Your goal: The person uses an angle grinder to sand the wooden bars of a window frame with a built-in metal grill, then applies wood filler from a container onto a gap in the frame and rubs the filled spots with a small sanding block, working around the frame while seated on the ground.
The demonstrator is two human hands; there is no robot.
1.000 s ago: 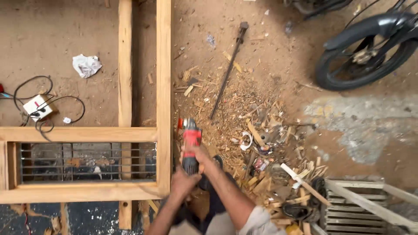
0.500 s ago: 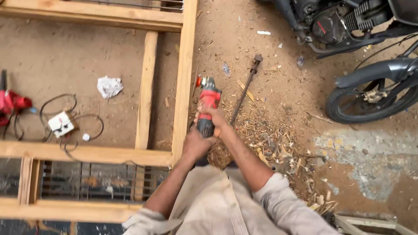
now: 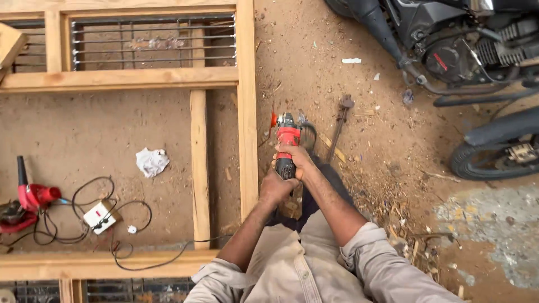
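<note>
Both my hands grip a red and black angle grinder (image 3: 287, 134) held just right of the long upright rail of a wooden window frame (image 3: 246, 112) lying on the dirt ground. My left hand (image 3: 276, 188) wraps the rear of the grinder's body. My right hand (image 3: 296, 157) clasps it further forward, near the red housing. The grinder's head points away from me, close to the rail's right edge. My sleeves are light beige.
A motorcycle (image 3: 449, 50) stands at the upper right, its tyre (image 3: 497, 148) close by. A long metal bar (image 3: 338, 126) lies beside the grinder. Left are a white socket box with cables (image 3: 100, 216), a red power tool (image 3: 31, 199), crumpled paper (image 3: 150, 161). Wood shavings (image 3: 404, 224) litter the right.
The view has shifted forward along the frame and my arms with the grinder have moved further up the rail. The motorcycle now sits closer at the upper right.
</note>
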